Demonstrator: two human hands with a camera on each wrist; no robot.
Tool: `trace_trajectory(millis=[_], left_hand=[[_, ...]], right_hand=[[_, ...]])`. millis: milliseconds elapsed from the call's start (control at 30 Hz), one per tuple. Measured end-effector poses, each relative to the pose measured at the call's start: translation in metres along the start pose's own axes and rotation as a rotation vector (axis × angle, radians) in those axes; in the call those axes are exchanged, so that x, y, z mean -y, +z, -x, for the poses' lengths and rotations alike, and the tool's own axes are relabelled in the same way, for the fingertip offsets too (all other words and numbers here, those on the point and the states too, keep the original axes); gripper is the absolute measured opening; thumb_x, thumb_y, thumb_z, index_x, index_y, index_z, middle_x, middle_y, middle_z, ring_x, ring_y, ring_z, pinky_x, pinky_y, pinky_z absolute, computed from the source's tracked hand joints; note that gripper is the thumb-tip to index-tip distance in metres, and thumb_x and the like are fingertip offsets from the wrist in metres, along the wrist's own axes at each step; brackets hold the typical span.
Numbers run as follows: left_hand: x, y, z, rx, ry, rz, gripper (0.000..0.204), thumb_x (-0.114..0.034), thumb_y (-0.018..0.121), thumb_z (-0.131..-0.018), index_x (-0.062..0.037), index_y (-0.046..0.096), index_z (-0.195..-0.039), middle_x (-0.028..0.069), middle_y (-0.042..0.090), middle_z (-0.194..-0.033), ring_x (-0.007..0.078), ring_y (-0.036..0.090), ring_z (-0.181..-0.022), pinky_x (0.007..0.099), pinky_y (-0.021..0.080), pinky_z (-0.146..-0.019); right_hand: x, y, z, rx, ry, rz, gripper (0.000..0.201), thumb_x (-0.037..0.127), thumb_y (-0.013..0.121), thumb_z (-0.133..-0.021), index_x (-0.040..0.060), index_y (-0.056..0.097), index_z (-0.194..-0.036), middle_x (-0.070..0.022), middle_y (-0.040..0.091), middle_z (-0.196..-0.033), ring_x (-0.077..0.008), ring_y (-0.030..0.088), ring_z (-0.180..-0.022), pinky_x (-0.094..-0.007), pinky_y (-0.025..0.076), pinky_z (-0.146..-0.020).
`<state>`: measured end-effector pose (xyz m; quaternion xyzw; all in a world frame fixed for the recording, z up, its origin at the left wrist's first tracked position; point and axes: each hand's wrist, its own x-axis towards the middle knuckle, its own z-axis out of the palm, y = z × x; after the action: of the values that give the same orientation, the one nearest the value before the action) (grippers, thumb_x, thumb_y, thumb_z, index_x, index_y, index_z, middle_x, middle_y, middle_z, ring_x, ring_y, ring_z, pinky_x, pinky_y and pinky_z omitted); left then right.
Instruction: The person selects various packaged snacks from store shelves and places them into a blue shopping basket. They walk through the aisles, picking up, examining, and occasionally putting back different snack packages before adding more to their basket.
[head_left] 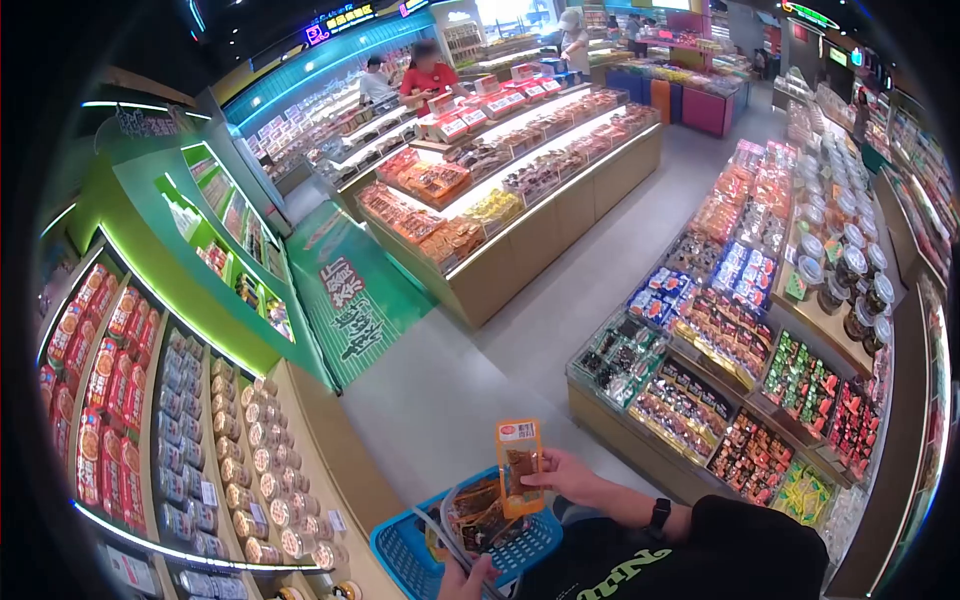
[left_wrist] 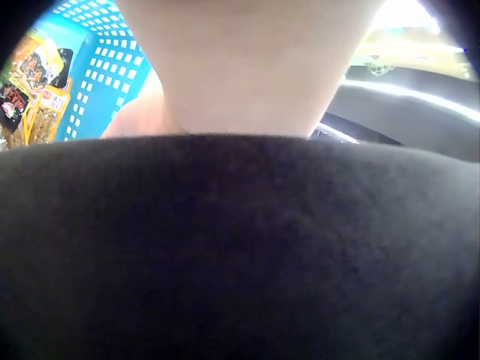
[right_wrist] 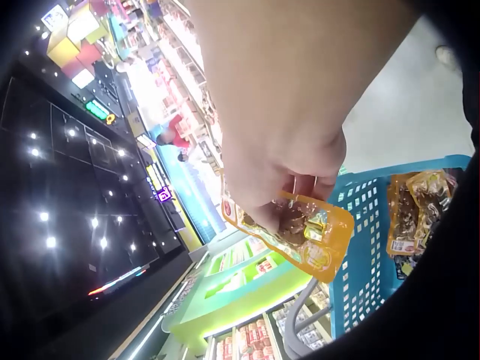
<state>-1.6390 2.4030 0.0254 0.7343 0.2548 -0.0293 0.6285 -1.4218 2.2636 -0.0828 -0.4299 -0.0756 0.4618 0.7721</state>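
My right hand (head_left: 572, 478) pinches an orange snack packet (head_left: 519, 468) by its side, upright above the right part of a blue basket (head_left: 395, 537). The right wrist view shows the fingers of that hand (right_wrist: 281, 176) on the packet's face (right_wrist: 300, 232). Low in the head view, my left hand (head_left: 467, 579) grips the basket's grey handle (head_left: 446, 535). Several packets (head_left: 482, 515) lie inside the basket. A dark sleeve or band fills much of the left wrist view, with basket wall (left_wrist: 101, 86) and packets (left_wrist: 46, 112) at its upper left.
Shelves of jars (head_left: 285, 470) and red packs (head_left: 105, 440) stand at the left. A stepped display of packaged snacks (head_left: 720, 335) is at the right. Grey floor (head_left: 450, 400) runs between them to a lit island counter (head_left: 550, 240). A person in red (head_left: 428, 78) stands behind it.
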Motion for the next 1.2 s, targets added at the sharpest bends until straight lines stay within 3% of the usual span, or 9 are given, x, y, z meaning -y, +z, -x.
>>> trace_trajectory(millis=[67, 133, 267, 533, 600, 767, 1000, 1100, 1200], left_hand=[[-0.011, -0.011, -0.04, 0.001, 0.059, -0.039, 0.034, -0.031, 0.052, -0.093, -0.0042, 0.046, -0.113, 0.0034, 0.059, -0.079, 0.0131, 0.055, -0.068, 0.0253, 0.042, -0.058], [-0.025, -0.018, -0.073, -0.049, -0.095, 0.138, 0.033, -0.032, 0.051, -0.093, -0.0039, 0.047, -0.11, 0.0037, 0.059, -0.079, 0.0138, 0.056, -0.069, 0.0257, 0.043, -0.059], [-0.065, -0.021, -0.136, -0.067, -0.018, 0.1, 0.031, -0.031, 0.051, -0.093, -0.0039, 0.047, -0.106, 0.0049, 0.06, -0.079, 0.015, 0.059, -0.071, 0.0271, 0.045, -0.061], [-0.091, -0.033, -0.234, -0.1, -0.075, 0.247, 0.028, -0.031, 0.052, -0.092, -0.0036, 0.051, -0.095, 0.0057, 0.059, -0.073, 0.0153, 0.06, -0.067, 0.0279, 0.048, -0.058], [-0.107, -0.034, -0.262, -0.042, -0.244, 0.275, 0.024, -0.025, 0.044, -0.094, -0.0053, 0.038, -0.106, 0.0109, 0.058, -0.079, 0.0306, 0.065, -0.078, 0.0409, 0.054, -0.072], [-0.116, -0.046, -0.344, 0.055, -0.209, 0.298, 0.025, -0.024, 0.043, -0.096, -0.0036, 0.037, -0.109, 0.0124, 0.058, -0.083, 0.0284, 0.064, -0.083, 0.0378, 0.054, -0.074], [-0.166, -0.089, -0.484, 0.034, -0.22, 0.434, 0.027, -0.025, 0.047, -0.095, -0.0027, 0.038, -0.106, 0.0118, 0.057, -0.085, 0.0252, 0.064, -0.083, 0.0359, 0.054, -0.073], [-0.188, -0.093, -0.54, 0.139, -0.169, 0.415, 0.027, -0.027, 0.046, -0.095, -0.0034, 0.038, -0.106, 0.0122, 0.058, -0.087, 0.0258, 0.064, -0.085, 0.0358, 0.055, -0.073], [-0.21, -0.083, -0.589, 0.21, -0.171, 0.371, 0.029, -0.026, 0.049, -0.094, -0.0017, 0.038, -0.105, 0.0126, 0.057, -0.089, 0.024, 0.064, -0.084, 0.0339, 0.054, -0.074]], right_hand=[[0.024, 0.007, -0.035, 0.051, -0.066, 0.081, 0.035, 0.011, 0.063, -0.085, 0.0059, 0.051, -0.117, -0.0037, 0.061, -0.109, -0.0112, 0.058, -0.098, -0.0277, 0.047, -0.086], [0.055, 0.012, -0.066, 0.035, -0.036, 0.032, 0.034, 0.014, 0.062, -0.086, 0.006, 0.05, -0.118, -0.003, 0.061, -0.107, -0.0106, 0.058, -0.098, -0.0269, 0.047, -0.085], [0.097, 0.004, -0.125, -0.012, -0.042, -0.076, 0.034, 0.022, 0.058, -0.09, 0.0058, 0.05, -0.119, -0.0017, 0.06, -0.105, -0.0092, 0.057, -0.096, -0.0254, 0.047, -0.084], [0.152, -0.031, -0.175, 0.052, -0.142, 0.037, 0.054, -0.001, 0.063, -0.081, 0.0052, 0.038, -0.129, -0.0061, 0.058, -0.114, -0.0157, 0.056, -0.105, -0.031, 0.046, -0.092], [0.161, -0.043, -0.192, 0.026, -0.16, 0.053, 0.062, -0.007, 0.063, -0.078, 0.0053, 0.034, -0.132, -0.0071, 0.057, -0.117, -0.018, 0.056, -0.108, -0.0333, 0.045, -0.094], [0.2, -0.062, -0.236, -0.017, -0.162, 0.085, 0.059, -0.006, 0.062, -0.079, 0.0055, 0.036, -0.131, -0.0078, 0.058, -0.116, -0.0176, 0.056, -0.108, -0.0329, 0.045, -0.094], [0.251, -0.101, -0.318, -0.2, -0.265, 0.16, 0.042, -0.006, 0.062, -0.077, 0.0024, 0.052, -0.117, -0.0064, 0.06, -0.111, -0.0157, 0.058, -0.102, -0.0308, 0.045, -0.09], [0.281, -0.113, -0.347, -0.411, -0.373, 0.119, 0.028, -0.009, 0.061, -0.077, 0.0019, 0.06, -0.102, -0.0071, 0.061, -0.105, -0.0162, 0.058, -0.098, -0.0292, 0.046, -0.088], [0.289, -0.15, -0.375, -0.484, -0.505, 0.103, 0.023, -0.013, 0.058, -0.076, 0.0019, 0.06, -0.093, -0.0108, 0.06, -0.097, -0.0201, 0.059, -0.095, -0.0315, 0.049, -0.087]])
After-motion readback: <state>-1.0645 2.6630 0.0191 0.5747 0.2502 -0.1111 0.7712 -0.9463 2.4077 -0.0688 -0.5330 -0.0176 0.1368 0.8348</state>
